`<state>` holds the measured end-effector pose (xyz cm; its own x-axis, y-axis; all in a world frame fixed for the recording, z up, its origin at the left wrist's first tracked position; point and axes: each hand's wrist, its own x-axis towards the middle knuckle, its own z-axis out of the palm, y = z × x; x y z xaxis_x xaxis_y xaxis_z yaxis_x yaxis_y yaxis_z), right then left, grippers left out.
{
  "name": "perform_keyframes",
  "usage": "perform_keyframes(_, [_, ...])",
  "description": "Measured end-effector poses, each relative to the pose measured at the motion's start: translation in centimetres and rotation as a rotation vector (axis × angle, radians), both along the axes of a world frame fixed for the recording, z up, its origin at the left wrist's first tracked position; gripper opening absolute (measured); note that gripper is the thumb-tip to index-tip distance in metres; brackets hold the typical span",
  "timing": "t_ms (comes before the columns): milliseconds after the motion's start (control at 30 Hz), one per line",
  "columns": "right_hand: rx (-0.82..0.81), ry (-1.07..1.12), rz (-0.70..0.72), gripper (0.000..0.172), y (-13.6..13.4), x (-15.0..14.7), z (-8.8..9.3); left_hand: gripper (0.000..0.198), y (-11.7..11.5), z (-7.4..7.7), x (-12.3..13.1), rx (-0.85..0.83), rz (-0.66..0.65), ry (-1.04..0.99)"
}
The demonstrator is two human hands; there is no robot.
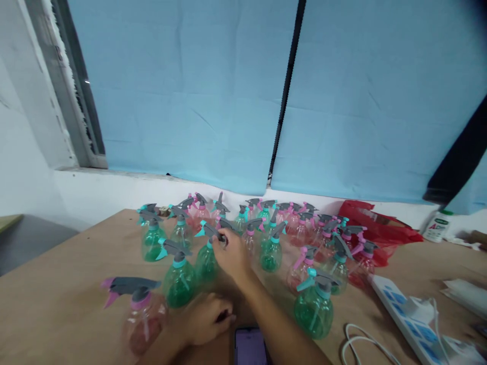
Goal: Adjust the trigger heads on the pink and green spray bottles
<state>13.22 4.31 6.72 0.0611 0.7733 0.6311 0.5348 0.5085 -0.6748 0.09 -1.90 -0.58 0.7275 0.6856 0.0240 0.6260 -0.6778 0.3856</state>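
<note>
Several small spray bottles, green and pink with grey trigger heads, stand crowded on a wooden table [76, 304]. My right hand [231, 254] reaches forward and pinches the grey trigger head of a green spray bottle [206, 261] in the middle of the group. My left hand [207, 318] rests on the table near the front edge, fingers curled loosely, beside a green bottle [178, 281] and a pink bottle [142, 317]. Nothing shows inside the left hand.
A phone [250, 346] lies at the front edge between my arms. A white power strip [403, 317] with a cable [353, 344] lies at the right. A red plastic bag [380, 228] and a white bottle [437, 225] sit by the wall.
</note>
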Motion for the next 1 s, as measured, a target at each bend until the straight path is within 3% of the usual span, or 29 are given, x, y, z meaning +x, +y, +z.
perform_keyframes(167, [0.118, 0.152, 0.004, 0.019, -0.6, 3.0, -1.2, 0.026, -0.1, 0.2, -0.1, 0.07, 0.032, 0.099])
perform_keyframes(300, [0.1, 0.256, 0.029, 0.018, -0.4, 4.7, -3.2, 0.023, 0.0, -0.1, -0.2, 0.098, 0.035, 0.117])
perform_keyframes(500, [0.038, 0.391, 0.21, 0.019, -0.1, 6.4, -6.0, 0.025, 0.0, 0.3, 0.0, 0.08, 0.047, 0.105])
perform_keyframes(733, [-0.032, 0.344, 0.444, 0.032, 0.4, 6.9, -5.4, 0.025, 0.1, 0.3, -0.1, 0.047, 0.058, 0.081])
perform_keyframes(833, [-0.099, 0.34, 0.462, 0.027, 0.7, 6.6, -5.3, 0.026, 0.1, 0.2, -0.1, 0.057, 0.066, 0.105])
perform_keyframes(1000, [-0.126, 0.313, 0.61, 0.019, 0.2, 6.6, -4.5, 0.024, 0.0, 0.4, 0.0, 0.07, 0.051, 0.098])
